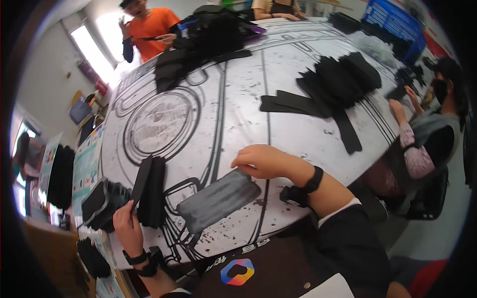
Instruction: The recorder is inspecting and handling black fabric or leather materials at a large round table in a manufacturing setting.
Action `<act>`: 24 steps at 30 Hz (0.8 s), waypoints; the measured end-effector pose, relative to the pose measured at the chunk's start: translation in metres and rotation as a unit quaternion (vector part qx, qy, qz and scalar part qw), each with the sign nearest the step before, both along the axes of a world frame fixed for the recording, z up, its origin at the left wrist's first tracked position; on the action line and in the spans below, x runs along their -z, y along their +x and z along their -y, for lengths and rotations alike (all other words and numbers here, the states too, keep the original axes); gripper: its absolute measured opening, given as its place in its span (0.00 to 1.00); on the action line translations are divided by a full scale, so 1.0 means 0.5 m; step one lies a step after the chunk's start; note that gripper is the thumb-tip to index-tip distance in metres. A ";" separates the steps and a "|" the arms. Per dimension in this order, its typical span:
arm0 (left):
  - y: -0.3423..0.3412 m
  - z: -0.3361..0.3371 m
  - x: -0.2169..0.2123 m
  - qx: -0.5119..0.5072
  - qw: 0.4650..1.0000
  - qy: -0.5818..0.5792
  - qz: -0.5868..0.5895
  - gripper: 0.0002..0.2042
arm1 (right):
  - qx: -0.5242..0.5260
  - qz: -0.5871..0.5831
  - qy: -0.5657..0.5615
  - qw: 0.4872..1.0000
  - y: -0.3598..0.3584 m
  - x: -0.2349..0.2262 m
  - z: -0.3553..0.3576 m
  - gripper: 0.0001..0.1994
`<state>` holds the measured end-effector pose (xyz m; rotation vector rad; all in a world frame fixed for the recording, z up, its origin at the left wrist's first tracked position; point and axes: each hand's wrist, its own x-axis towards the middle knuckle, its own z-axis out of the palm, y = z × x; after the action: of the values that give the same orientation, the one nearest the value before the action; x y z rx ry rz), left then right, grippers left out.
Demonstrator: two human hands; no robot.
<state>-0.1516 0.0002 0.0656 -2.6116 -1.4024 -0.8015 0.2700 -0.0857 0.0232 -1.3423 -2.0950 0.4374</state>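
The left hand (pixel 128 227) is at the near left part of the white table printed with black line drawings (pixel 243 107). Its thumb and fingers are brought together on the lower end of a narrow matte black strip (pixel 141 183), which slants upward from the fingertips. Directly beside this strip, on its right, lies a neat long stack of black strips (pixel 153 198).

The right hand (pixel 264 161) is held palm down, fingers bent and close together, at the upper right end of a flat, smoky grey oblong piece with a streaked surface (pixel 218 201). Whether the fingertips grip that piece or only rest at its edge cannot be told. The grey piece lies flat on the table in front of the person, set diagonally between the two hands.

A black bundle in clear, shiny plastic film (pixel 105 204) is just left of the stack. Farther right, a large fanned pile of black strips (pixel 343 82) is on the table, well apart from both hands. A tall, loose heap of black pieces (pixel 211 37) occupies the far side, near a co-worker in an orange top (pixel 158 22). A blue plastic crate (pixel 415 37) stands at the far right corner.
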 end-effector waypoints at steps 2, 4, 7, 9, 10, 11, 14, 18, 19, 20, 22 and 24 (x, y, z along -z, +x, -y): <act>0.003 0.009 -0.015 -0.012 0.998 0.052 0.017 0.16 | -0.009 0.008 0.004 1.000 0.000 -0.006 -0.001 0.08; 0.004 0.019 -0.030 -0.019 0.993 0.109 0.031 0.17 | -0.014 0.004 0.018 1.000 -0.001 -0.012 0.000 0.08; 0.003 0.039 -0.047 -0.053 0.983 0.166 0.062 0.19 | -0.015 0.001 0.024 1.000 -0.001 -0.019 0.003 0.08; 0.000 0.051 -0.055 -0.067 0.975 0.197 0.081 0.20 | -0.013 0.002 0.022 1.000 -0.002 -0.021 0.005 0.08; -0.002 0.057 -0.058 -0.065 0.971 0.211 0.093 0.21 | -0.011 0.002 0.020 1.000 -0.002 -0.021 0.006 0.08; -0.004 0.063 -0.061 -0.054 0.968 0.222 0.101 0.19 | -0.009 0.002 0.018 1.000 -0.003 -0.021 0.006 0.08; -0.007 0.080 -0.063 -0.033 0.962 0.250 0.108 0.15 | -0.008 0.008 0.028 1.000 -0.006 -0.022 0.005 0.09; -0.008 0.094 -0.060 -0.023 0.956 0.267 0.116 0.18 | -0.009 0.006 0.031 0.999 -0.011 -0.024 0.006 0.09; -0.008 0.096 -0.060 -0.013 0.955 0.268 0.126 0.18 | -0.010 0.004 0.033 0.999 -0.012 -0.025 0.006 0.09; -0.008 0.098 -0.059 -0.010 0.955 0.268 0.129 0.17 | -0.011 0.002 0.034 0.999 -0.013 -0.026 0.006 0.09; -0.008 0.100 -0.057 -0.001 0.954 0.267 0.136 0.17 | -0.012 0.001 0.035 0.999 -0.014 -0.028 0.007 0.09; -0.007 0.102 -0.056 0.006 0.954 0.263 0.141 0.17 | -0.013 0.000 0.034 0.999 -0.015 -0.029 0.007 0.10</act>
<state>-0.1552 -0.0507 0.0936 -2.1555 -1.0299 -1.3728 0.2627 -0.0893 0.0377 -1.2782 -2.1103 0.3726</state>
